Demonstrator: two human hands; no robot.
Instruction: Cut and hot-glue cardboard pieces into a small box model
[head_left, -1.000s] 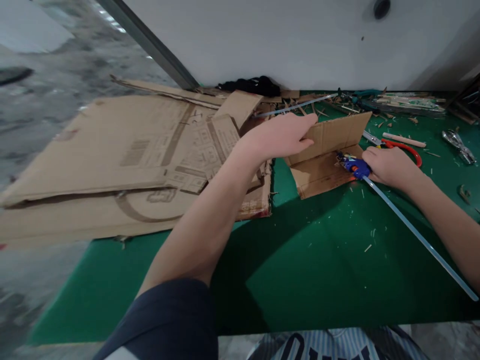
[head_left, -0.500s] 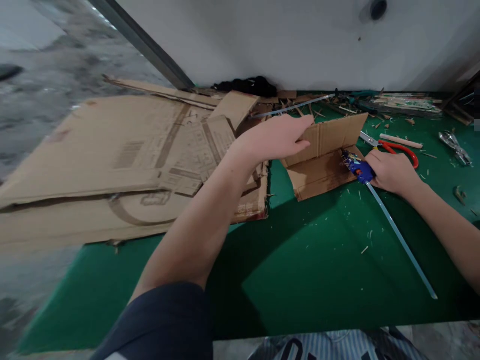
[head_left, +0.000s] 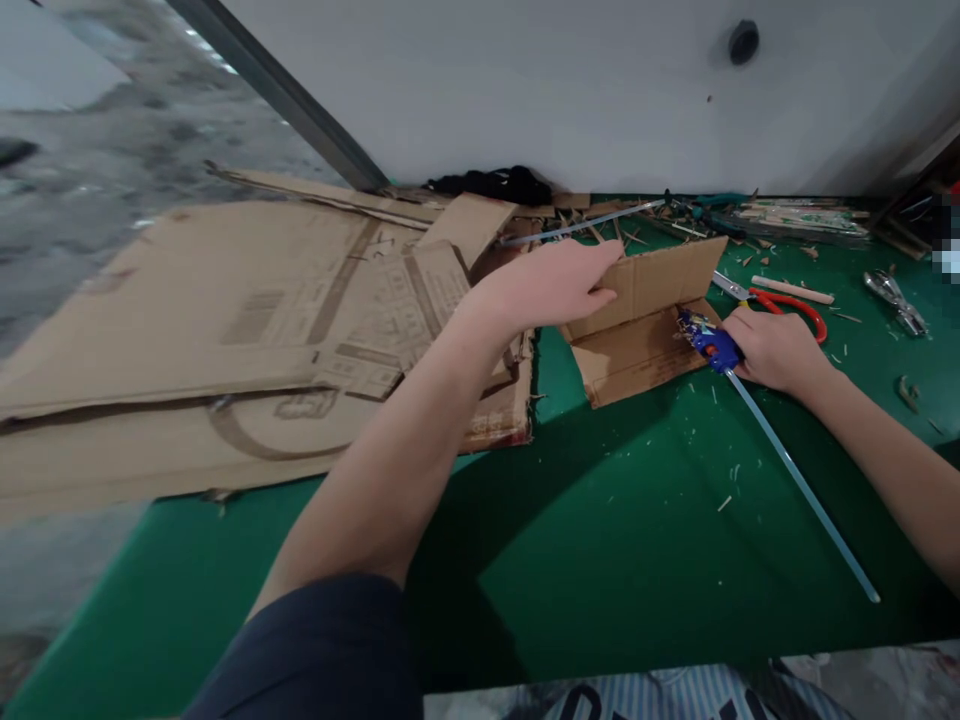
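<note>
My left hand grips the top edge of a small folded cardboard piece and holds its rear flap upright on the green table. My right hand is closed around a blue glue gun. The gun's nozzle rests against the right side of the cardboard, near the fold. A long clear glue stick juts out of the back of the gun toward me.
A large flattened cardboard box covers the left of the table. Red-handled scissors, a wooden stick, metal pliers, a long metal ruler, a black cloth and scraps lie along the back by the white wall.
Both hands keep their hold. The glue stick sticking out of the gun looks shorter than a second ago, and the view has shifted slightly.
</note>
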